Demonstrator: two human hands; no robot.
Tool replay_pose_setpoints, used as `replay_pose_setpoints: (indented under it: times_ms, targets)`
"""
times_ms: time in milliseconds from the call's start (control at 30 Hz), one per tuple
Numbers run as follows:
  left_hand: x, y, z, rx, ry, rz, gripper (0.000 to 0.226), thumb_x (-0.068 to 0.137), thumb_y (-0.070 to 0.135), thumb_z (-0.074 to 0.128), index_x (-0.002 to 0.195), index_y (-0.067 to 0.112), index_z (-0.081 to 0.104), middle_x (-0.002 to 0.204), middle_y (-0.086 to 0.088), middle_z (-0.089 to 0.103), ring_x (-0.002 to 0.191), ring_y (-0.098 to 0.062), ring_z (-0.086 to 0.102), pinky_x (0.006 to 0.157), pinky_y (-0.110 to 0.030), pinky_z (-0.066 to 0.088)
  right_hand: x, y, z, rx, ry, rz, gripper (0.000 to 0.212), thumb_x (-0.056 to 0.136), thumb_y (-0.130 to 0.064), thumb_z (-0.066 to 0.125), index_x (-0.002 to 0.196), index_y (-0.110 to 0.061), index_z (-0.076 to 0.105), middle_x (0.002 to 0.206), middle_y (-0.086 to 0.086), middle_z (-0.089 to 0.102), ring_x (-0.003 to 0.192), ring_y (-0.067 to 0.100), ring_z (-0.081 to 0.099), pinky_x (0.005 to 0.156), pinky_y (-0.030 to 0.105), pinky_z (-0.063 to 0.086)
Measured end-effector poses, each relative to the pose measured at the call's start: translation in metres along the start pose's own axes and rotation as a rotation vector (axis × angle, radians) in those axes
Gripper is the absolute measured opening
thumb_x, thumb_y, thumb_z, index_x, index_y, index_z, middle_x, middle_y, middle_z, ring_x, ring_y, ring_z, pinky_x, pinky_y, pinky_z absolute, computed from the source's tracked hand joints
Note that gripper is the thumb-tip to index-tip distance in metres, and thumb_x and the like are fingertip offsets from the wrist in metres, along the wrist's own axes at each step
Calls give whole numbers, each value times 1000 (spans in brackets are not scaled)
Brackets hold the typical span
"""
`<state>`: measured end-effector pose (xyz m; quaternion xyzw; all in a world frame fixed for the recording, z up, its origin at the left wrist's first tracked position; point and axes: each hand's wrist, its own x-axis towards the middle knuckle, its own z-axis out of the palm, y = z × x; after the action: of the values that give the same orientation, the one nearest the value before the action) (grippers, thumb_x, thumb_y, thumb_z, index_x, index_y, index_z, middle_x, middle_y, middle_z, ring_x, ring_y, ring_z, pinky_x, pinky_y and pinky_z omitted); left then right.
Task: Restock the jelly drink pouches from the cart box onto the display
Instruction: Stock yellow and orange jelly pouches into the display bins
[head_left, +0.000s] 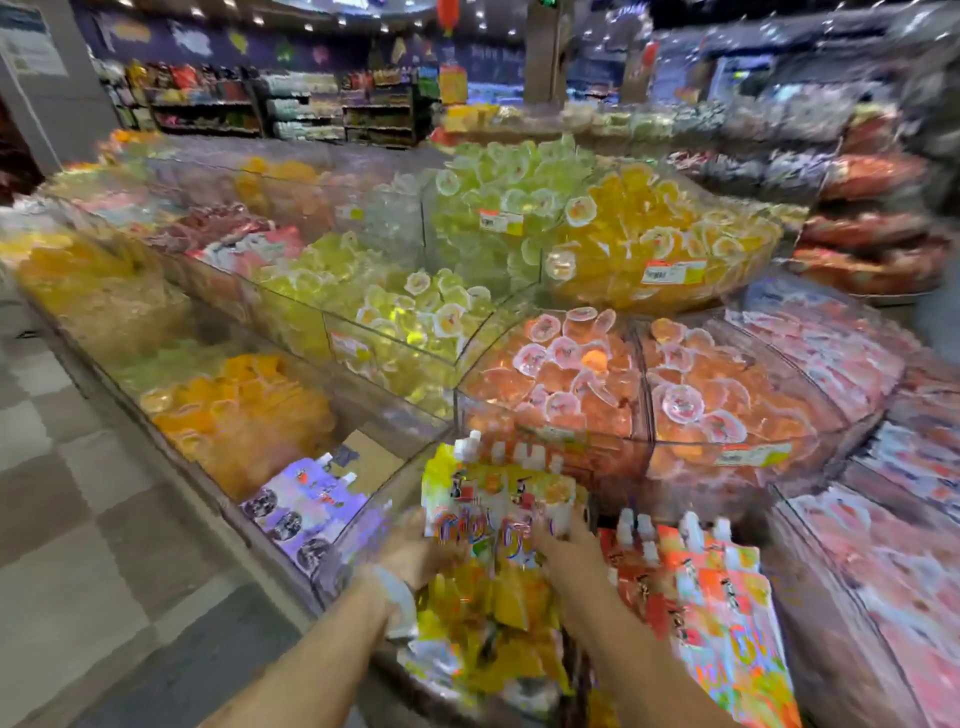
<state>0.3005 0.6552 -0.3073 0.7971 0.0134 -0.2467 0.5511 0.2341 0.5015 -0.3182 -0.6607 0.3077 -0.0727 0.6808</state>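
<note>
Both my hands hold a stack of yellow jelly drink pouches with white caps, upright over a clear display compartment. My left hand grips the stack's lower left side. My right hand grips its lower right side. More yellow pouches lie in the compartment below my hands. Red and orange pouches fill the compartment to the right. Purple pouches lie in the compartment to the left. The cart box is out of view.
Clear acrylic bins of jelly cups in orange, yellow and green rise in tiers behind the pouches. Pink packets fill bins at the right. A tiled aisle floor runs along the left. Shelves stand far back.
</note>
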Motion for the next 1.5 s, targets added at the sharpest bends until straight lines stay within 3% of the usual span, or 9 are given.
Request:
replay_pose_setpoints:
  times_ms: [67,200,333,433,700,900,1200,1400,1500]
  targets:
    - [17,-8,-3,103,-31,-37,59,71,9,77,125,12,55,118,-12,62,105,-20,59,91,-32,50,-7,2,6,-45,105,20,53,93,-18,58,140,-3,39,126,12,52,119,25,50,95,32,42]
    - [39,-21,1,39,-190,-63,83,42,27,81,120,7,59,114,-15,67,106,-33,63,95,-49,50,-13,5,11,-135,254,4,44,95,-12,52,131,9,38,129,24,50,122,37,48,97,39,41]
    - [37,-14,-2,257,-238,-3,58,73,23,74,124,16,47,117,-3,62,105,-19,59,93,-33,50,-8,14,23,-309,306,-78,36,86,-8,58,120,-2,48,114,18,59,113,33,58,82,20,47]
    - [31,-11,-2,335,-160,88,74,69,24,73,132,24,36,120,-3,62,108,-24,62,97,-38,49,22,48,21,-426,314,-70,62,70,-23,70,123,-4,46,122,16,58,113,26,58,91,34,51]
    - [7,-8,-8,878,-127,394,86,81,47,63,148,28,13,157,-9,-2,144,-31,10,115,-36,23,-38,1,28,-973,184,-228,90,79,-28,72,148,-11,16,156,13,0,146,29,9,115,24,18]
    - [8,-4,-9,1065,-224,527,75,88,43,54,149,27,14,159,-1,0,147,-26,-2,116,-40,24,-48,6,28,-1208,-55,-154,99,82,-31,71,152,-23,1,157,12,-20,146,30,-16,120,34,7]
    - [-11,33,19,1229,-216,635,75,83,42,62,144,21,23,150,-10,25,140,-30,21,109,-37,27,-63,-24,4,-999,-43,-165,89,79,-28,74,150,-19,21,159,9,-2,148,25,1,117,28,15]
    - [-58,79,95,1234,-302,888,82,80,27,68,147,22,22,152,-12,21,141,-27,21,112,-34,28,-91,-61,-94,-1030,199,-191,63,77,-18,70,135,-12,45,139,11,38,133,24,36,97,15,28]
    - [-87,87,149,1262,-410,968,84,77,26,67,147,21,20,151,-11,19,142,-28,14,114,-43,25,-119,-51,-151,-1030,294,-73,74,75,-27,73,140,-15,38,140,11,38,134,25,34,103,22,30]
